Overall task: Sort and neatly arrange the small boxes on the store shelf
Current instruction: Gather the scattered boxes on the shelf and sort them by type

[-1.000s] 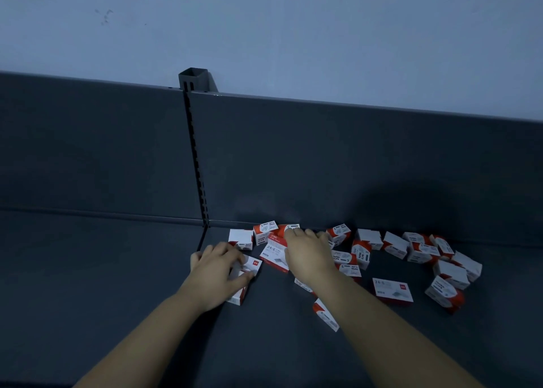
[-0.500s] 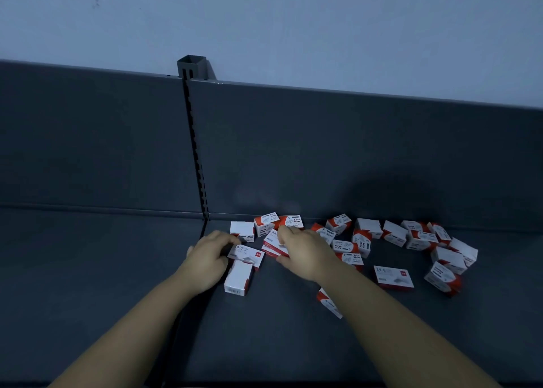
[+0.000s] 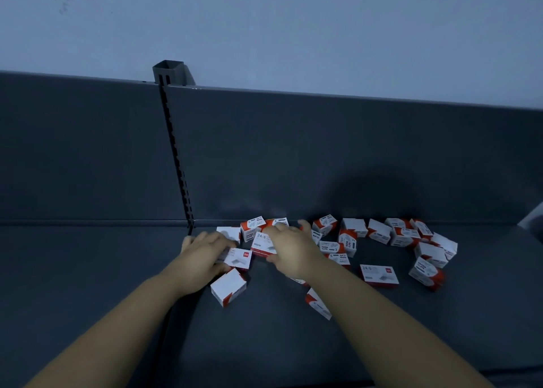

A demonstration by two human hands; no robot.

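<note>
Boxes [image 3: 429, 252], small and red-and-white, lie scattered on a dark shelf [image 3: 264, 343]. Most are bunched along its back edge, running rightward from the slotted upright [image 3: 176, 158]; some sit on their sides, others lie flat, all at odd angles. Both bare arms reach in from the front edge.

The left hand [image 3: 202, 252] is near the upright and curls round a flat box [image 3: 239, 259] with a red logo, fingers over its far side and thumb tucked under the near side. Just in front of it a plain white box [image 3: 228, 290] stands tilted on the shelf.

The right hand [image 3: 289, 252] is just beside the left one. It pinches a 24/6 box [image 3: 262, 242], fingers hooked over the far edge and thumb at the near edge. A second 24/6 box [image 3: 379, 274] lies flat to the right, a little apart from the heap. Another box [image 3: 317, 304] shows partly from under the right forearm, nearer the front edge.
</note>
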